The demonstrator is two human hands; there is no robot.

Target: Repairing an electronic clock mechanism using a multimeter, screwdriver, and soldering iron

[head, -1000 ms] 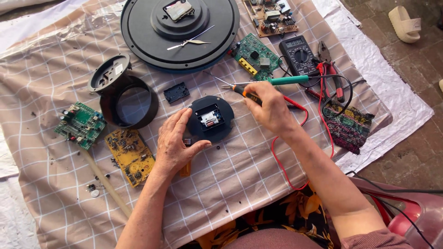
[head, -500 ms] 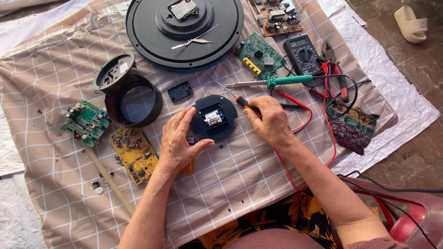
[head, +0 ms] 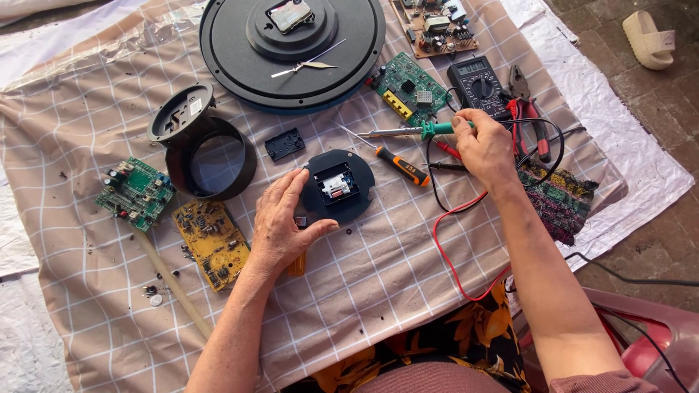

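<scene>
A checked beige cloth (head: 378, 291) covers the work surface, laid over a white sheet on brick paving; a pale sandal (head: 649, 39) lies at the upper right corner of the frame.

Largest item: a round black clock body (head: 291, 51) at top centre, face down, its loose clock hands (head: 309, 64) lying on it; left of centre, a black ring housing (head: 212, 161) with a round cap (head: 180, 113) leaning on its upper edge; at centre, the round black movement plate (head: 337, 187), with a small white-and-red part in its rectangular recess.

Circuit boards: green at far left (head: 136, 193), yellow at lower left of centre (head: 211, 242), green at upper right of centre (head: 409, 87), brown at the top edge (head: 435, 25); a black multimeter (head: 477, 86) and red-handled pliers (head: 526, 109) lie at upper right.

The left hand (head: 280, 225) rests on the lower left edge of the movement plate, fingers spread and flat, steadying rather than gripping it.

The right hand (head: 484, 145) sits right of centre, thumb and forefinger closed on the green handle of the soldering iron (head: 408, 132); its long axis runs nearly horizontal, tip pointing left, above and to the right of the plate.

An orange-and-black screwdriver (head: 400, 166) lies between iron and plate, touching neither hand; the red test lead (head: 455, 240) loops below the right wrist.
</scene>
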